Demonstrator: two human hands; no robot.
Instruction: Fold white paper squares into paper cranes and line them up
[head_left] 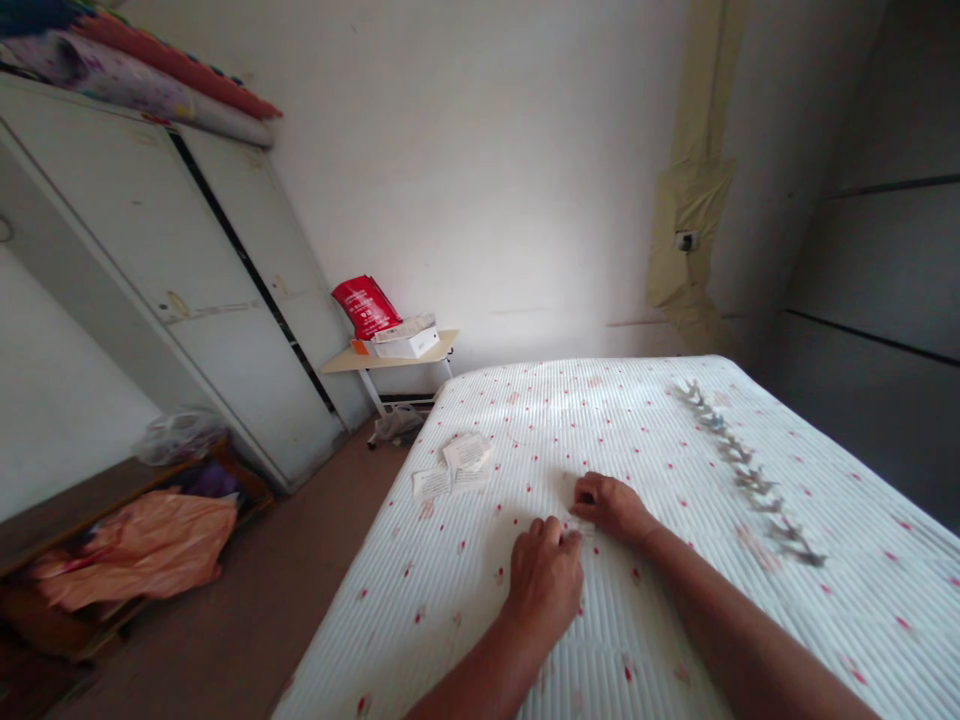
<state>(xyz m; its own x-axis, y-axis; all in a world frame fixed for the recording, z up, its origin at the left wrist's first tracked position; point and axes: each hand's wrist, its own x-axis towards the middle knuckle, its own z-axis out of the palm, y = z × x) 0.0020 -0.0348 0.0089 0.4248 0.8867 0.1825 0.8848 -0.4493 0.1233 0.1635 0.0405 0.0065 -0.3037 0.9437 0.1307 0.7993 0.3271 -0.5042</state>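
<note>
On the bed, my left hand (546,570) has its fingers curled down onto a small pale piece of paper (581,526), mostly hidden under the fingers. Just beyond it to the right, my right hand (611,503) is bent inward, with thumb and fingers pinched at the same paper. Several loose printed paper pieces (466,452) lie overlapping to the left of my hands. Along the right side of the bed runs a row of small folded paper shapes (742,470), somewhat like birds and blurred.
The bed's white cover (480,610) has ribs and red dots. Past its far left corner, a small table (341,362) bears a red bag (366,306) and a white box (409,342). A tall cabinet (217,260) and a low bench (52,525) with bags stand left.
</note>
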